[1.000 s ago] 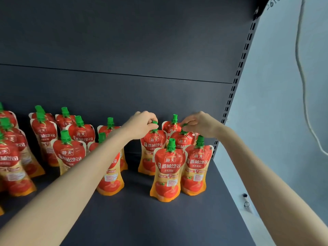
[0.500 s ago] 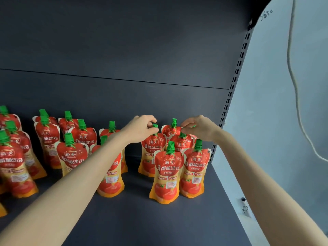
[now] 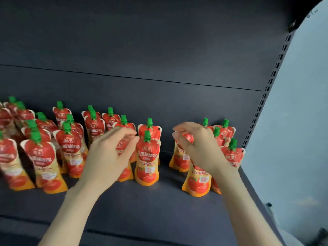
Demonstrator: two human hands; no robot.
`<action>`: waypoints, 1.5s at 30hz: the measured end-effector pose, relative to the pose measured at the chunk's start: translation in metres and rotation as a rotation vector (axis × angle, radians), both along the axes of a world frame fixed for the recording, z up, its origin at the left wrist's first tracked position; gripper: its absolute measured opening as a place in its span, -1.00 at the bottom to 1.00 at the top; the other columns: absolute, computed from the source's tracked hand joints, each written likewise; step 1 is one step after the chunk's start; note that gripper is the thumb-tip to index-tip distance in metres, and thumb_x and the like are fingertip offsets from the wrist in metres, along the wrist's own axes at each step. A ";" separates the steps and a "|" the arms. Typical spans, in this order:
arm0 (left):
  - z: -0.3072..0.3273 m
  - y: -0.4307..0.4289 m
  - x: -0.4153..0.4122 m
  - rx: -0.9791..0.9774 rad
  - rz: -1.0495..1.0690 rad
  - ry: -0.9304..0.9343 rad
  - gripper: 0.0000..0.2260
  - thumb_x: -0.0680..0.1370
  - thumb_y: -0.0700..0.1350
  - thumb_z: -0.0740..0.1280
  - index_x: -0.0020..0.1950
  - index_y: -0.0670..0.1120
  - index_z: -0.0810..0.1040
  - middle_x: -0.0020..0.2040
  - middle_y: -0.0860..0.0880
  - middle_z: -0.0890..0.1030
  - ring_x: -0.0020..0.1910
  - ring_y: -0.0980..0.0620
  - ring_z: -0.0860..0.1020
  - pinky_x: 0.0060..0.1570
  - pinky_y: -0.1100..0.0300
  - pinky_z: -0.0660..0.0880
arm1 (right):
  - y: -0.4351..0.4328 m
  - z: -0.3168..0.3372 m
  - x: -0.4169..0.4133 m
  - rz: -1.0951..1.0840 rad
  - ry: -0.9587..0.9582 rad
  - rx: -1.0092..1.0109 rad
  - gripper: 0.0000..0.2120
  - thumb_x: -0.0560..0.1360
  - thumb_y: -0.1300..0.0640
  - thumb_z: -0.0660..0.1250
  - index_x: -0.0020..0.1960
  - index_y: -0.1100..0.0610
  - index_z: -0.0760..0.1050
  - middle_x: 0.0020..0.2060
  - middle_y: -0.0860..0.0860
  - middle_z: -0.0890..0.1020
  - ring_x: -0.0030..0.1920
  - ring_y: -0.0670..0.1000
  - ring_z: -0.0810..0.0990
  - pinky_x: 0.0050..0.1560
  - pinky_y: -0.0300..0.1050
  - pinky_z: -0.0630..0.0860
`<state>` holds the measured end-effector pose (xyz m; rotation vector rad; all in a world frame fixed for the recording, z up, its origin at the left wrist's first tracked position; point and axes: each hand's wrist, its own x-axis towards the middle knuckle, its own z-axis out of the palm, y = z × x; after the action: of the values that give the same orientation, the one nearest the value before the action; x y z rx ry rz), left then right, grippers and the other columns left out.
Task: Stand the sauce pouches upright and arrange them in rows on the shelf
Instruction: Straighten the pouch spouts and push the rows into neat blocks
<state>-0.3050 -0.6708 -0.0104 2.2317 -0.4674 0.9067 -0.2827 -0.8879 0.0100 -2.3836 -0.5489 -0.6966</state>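
Pouches all stand upright on the shelf, a big bunch on the left and a smaller one at the right end. Left hand and right hand hover just in front of them, fingers loosely curled, gripping nothing.

Red green-capped sauce pouches upright on shelf

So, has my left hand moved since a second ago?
Yes. The left hand has pulled back toward you and leftward, farther from the slotted shelf upright, and now holds nothing.
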 end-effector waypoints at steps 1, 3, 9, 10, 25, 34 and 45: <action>-0.005 0.016 -0.009 0.007 0.017 0.003 -0.85 0.50 -0.09 0.33 0.03 -0.07 0.59 -0.08 0.11 0.61 -0.08 0.20 0.56 -0.09 0.46 0.45 | 0.017 -0.007 -0.004 0.020 0.010 0.005 -0.84 0.53 0.12 0.30 0.05 0.12 0.59 -0.07 -0.01 0.65 -0.04 -0.02 0.60 0.01 -0.10 0.51; -0.015 0.051 -0.027 0.010 0.046 0.015 -0.82 0.50 -0.07 0.31 0.05 -0.08 0.59 -0.08 0.10 0.60 -0.09 0.21 0.55 -0.08 0.49 0.43 | 0.054 -0.021 -0.013 0.051 0.031 0.014 -0.83 0.53 0.11 0.30 0.07 0.10 0.58 -0.04 -0.01 0.65 -0.01 -0.01 0.59 0.01 -0.05 0.51; -0.044 0.181 -0.073 -0.010 0.116 0.070 -0.88 0.51 -0.08 0.37 0.03 -0.02 0.57 -0.08 0.15 0.59 -0.08 0.21 0.54 -0.10 0.38 0.43 | 0.188 -0.050 -0.044 0.141 0.081 0.095 -0.81 0.53 0.10 0.30 0.11 0.10 0.58 0.00 -0.09 0.61 -0.01 -0.16 0.51 -0.01 -0.47 0.37; -0.046 0.205 -0.080 -0.007 0.115 0.084 -0.86 0.51 -0.03 0.36 0.04 0.00 0.57 -0.08 0.16 0.59 -0.06 0.22 0.54 -0.08 0.38 0.43 | 0.212 -0.053 -0.048 0.149 0.082 0.117 -0.81 0.53 0.10 0.31 0.11 0.11 0.58 0.00 -0.08 0.60 -0.02 -0.16 0.51 -0.02 -0.46 0.38; 0.006 0.458 -0.022 -0.032 0.156 0.084 -0.85 0.50 -0.09 0.35 0.06 0.00 0.58 -0.06 0.20 0.58 -0.04 0.31 0.54 -0.06 0.47 0.41 | 0.461 -0.006 -0.005 0.203 0.008 0.086 -0.83 0.53 0.11 0.31 0.08 0.11 0.58 -0.04 -0.04 0.62 -0.01 -0.13 0.56 -0.02 -0.45 0.38; 0.039 0.545 0.116 0.048 0.055 0.197 -0.86 0.52 -0.11 0.33 0.06 -0.06 0.57 -0.03 0.07 0.61 -0.06 0.25 0.53 -0.11 0.47 0.36 | 0.534 0.023 0.106 0.160 0.070 -0.044 -0.80 0.52 0.08 0.31 0.09 0.13 0.57 -0.01 0.03 0.64 0.02 -0.01 0.59 0.13 -0.05 0.51; 0.028 0.622 0.277 0.060 -0.022 0.455 -0.63 0.51 0.01 0.34 0.28 -0.05 0.43 0.27 -0.03 0.49 0.26 0.02 0.44 0.27 0.09 0.37 | 0.610 0.038 0.233 0.032 0.306 -0.214 -0.70 0.50 0.09 0.34 0.19 0.18 0.49 0.09 0.09 0.61 0.09 0.05 0.57 0.06 -0.21 0.42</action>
<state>-0.0282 -0.0487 0.0179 2.3868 -0.3066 0.3545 -0.0498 -0.2781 0.0482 -2.6075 -0.5501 -0.2589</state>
